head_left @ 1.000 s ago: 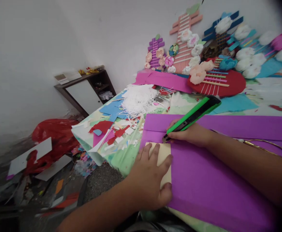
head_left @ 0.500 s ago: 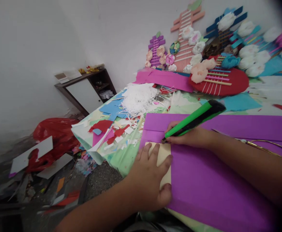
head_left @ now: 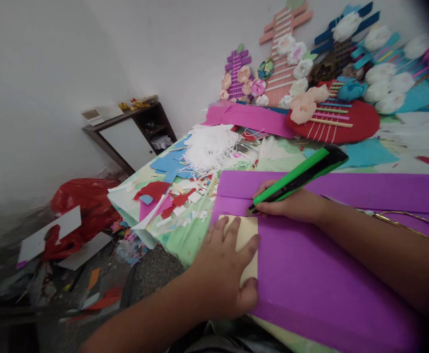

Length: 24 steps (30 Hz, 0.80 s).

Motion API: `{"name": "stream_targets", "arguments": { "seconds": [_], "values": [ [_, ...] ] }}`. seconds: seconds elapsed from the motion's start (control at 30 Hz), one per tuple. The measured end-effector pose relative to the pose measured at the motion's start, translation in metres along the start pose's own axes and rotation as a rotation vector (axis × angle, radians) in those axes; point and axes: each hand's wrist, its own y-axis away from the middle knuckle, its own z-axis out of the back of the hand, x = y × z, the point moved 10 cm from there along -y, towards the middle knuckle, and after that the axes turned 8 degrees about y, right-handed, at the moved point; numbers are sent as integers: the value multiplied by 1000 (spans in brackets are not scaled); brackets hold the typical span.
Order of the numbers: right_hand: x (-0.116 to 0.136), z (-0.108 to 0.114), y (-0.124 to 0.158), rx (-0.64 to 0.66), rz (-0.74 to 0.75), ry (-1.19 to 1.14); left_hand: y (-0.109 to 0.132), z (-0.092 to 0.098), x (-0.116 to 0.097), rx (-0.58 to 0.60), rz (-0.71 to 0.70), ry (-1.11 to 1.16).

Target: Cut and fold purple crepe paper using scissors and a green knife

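My right hand [head_left: 286, 203] grips a green and black utility knife [head_left: 298, 176], its tip at the top edge of a cream card [head_left: 250, 233]. The card lies on a large purple sheet [head_left: 310, 274] of foam or thick paper. Spread flat, my left hand [head_left: 225, 269] presses the card down, fingers apart. Gold-handled scissors [head_left: 409, 219] lie on the purple sheet, partly hidden behind my right forearm.
White shredded strands [head_left: 212, 149] and paper scraps [head_left: 177, 201] cover the table's left part. Flower-decorated guitar shapes [head_left: 284, 59] lean on the wall, with a red oval one [head_left: 365, 122] lying flat. A low cabinet [head_left: 126, 142] and red plastic bag [head_left: 85, 201] stand left.
The knife tip has shifted very slightly along the card's top edge. My left hand stays pressed on the card; the whole view has moved a little.
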Motion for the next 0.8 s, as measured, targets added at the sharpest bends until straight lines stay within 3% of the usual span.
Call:
{"name": "stream_targets", "arguments": {
  "seconds": [0.23,0.47,0.63,0.8],
  "values": [
    [-6,-1,1,14,-5,-33,0,1,0,1,3,8],
    [6,-6,1,-5,79,-1,-1,0,-2,6,-16,-16],
    [-5,-1,3,-26,-21,-38,-1,1,-2,12,1,-31],
    [-2,2,3,-34,-5,22,0,0,-1,8,8,-26]
  ]
}}
